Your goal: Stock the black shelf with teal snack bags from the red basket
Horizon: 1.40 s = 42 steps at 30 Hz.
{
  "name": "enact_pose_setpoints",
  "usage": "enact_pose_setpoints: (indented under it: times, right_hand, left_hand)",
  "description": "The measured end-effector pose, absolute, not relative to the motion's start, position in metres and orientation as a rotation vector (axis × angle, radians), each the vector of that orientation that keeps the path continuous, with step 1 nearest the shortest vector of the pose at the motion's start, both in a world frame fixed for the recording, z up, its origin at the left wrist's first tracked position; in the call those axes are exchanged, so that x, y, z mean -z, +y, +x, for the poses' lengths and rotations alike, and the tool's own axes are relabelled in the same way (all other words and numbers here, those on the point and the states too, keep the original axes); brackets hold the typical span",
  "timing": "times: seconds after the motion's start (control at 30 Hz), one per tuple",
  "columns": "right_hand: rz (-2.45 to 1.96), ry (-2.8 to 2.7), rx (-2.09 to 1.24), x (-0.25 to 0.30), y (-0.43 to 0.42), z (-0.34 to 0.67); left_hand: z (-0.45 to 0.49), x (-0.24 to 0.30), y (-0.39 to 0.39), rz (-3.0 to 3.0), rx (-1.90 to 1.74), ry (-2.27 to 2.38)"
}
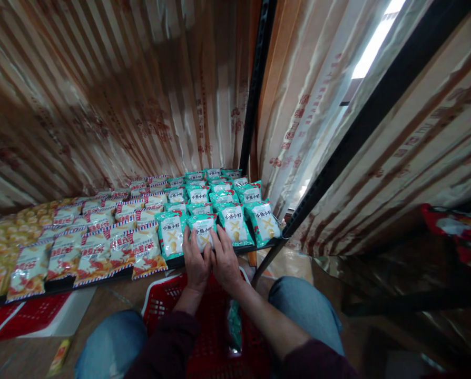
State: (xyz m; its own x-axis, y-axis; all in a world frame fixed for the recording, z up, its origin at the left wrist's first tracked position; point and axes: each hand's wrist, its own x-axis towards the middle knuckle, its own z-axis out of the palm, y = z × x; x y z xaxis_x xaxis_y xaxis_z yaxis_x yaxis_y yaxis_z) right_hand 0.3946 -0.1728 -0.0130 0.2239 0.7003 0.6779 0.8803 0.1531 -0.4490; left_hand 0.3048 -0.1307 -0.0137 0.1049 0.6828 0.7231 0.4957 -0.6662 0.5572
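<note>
A green and white snack bag (202, 229) sits in the front row on a low dark shelf (115, 280). My left hand (196, 265) grips its left side, and my right hand (225, 264) presses on its right side, with both thumbs close together at the lower front. Part of the bag is hidden by my fingers. Matching green bags stand in rows around and behind it, one close on the right (234, 225). Below my arms is a red basket (151, 292) with a white rim, holding a green package (234, 327).
To the left are rows of orange and white shrimp snack bags (94, 253), then yellow packets (30, 226). A black metal post (318, 184) rises at the right. Pleated curtains (140, 95) hang behind. A yellow packet (59, 355) lies on the floor.
</note>
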Motion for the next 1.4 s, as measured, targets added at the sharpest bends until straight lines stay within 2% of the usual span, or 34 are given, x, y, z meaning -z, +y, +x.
enact_pose_setpoints:
  times: [0.5, 0.7, 0.9, 1.4]
  right_hand:
    - [-1.587, -1.561, 0.276, -0.006, -0.181, 0.401]
    - [-1.704, -1.371, 0.355, -0.019, -0.184, 0.429]
    - [-1.837, -1.26, 0.262, -0.009, -0.179, 0.442]
    - [-1.738, -1.256, 0.289, 0.006, -0.161, 0.451]
  left_hand:
    - [0.301, 0.022, -0.135, 2.324, -1.528, 1.207]
    - [0.301, 0.018, -0.138, 2.313, -1.515, 1.148]
    - [0.303, 0.018, -0.14, 2.299, -1.486, 1.153]
    - [0.308, 0.001, -0.127, 2.549, -1.478, 1.014]
